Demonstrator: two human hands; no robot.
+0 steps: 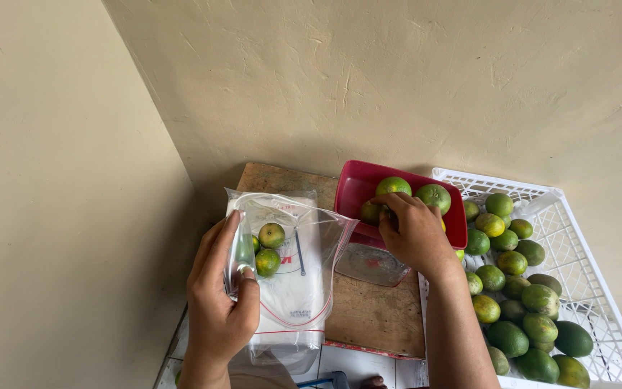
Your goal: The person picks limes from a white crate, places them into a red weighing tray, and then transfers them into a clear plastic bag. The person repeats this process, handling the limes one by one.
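My left hand (219, 295) holds open a clear plastic bag (304, 252) by its near edge; two green citrus fruits (270, 248) lie inside it. My right hand (412, 232) reaches into a red tray (350, 189) that sits on a small kitchen scale (368, 265), its fingers closed around a green fruit (371, 212). Two more green fruits (415, 191) rest in the tray just beyond my fingers. The bag lies over a stack of more clear bags on a wooden board (368, 313).
A white plastic crate (577, 245) at the right holds several green and yellow-green fruits (520, 295). Beige walls meet in a corner behind the board. Tiled floor shows at the bottom edge.
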